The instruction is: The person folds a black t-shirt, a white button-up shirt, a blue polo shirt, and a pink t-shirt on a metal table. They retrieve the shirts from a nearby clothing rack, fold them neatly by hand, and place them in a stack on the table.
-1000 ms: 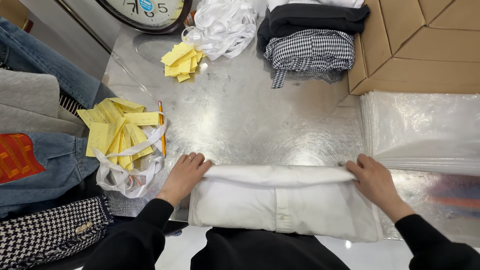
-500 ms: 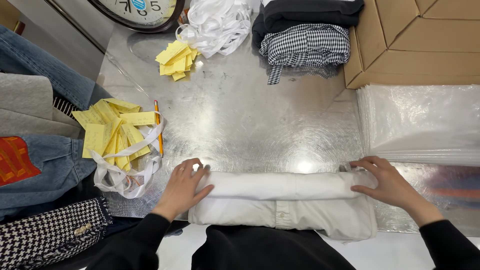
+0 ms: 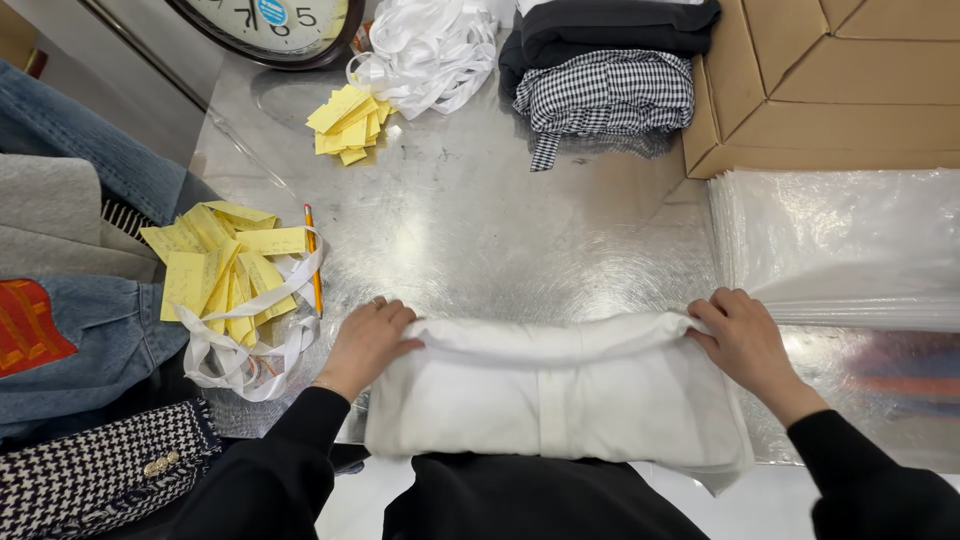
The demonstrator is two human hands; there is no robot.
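Clearly your left hand (image 3: 368,340) and right hand (image 3: 742,342) lie flat, fingers together, on the far fold of the white folded garment (image 3: 555,395) at the counter's (image 3: 480,230) near edge; being soft, light and floppy, it looks best held by its two ends.

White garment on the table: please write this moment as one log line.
left hand: on left end of folded white garment | right hand: on right end | surface: metal table | nearby: yellow slips, pencil
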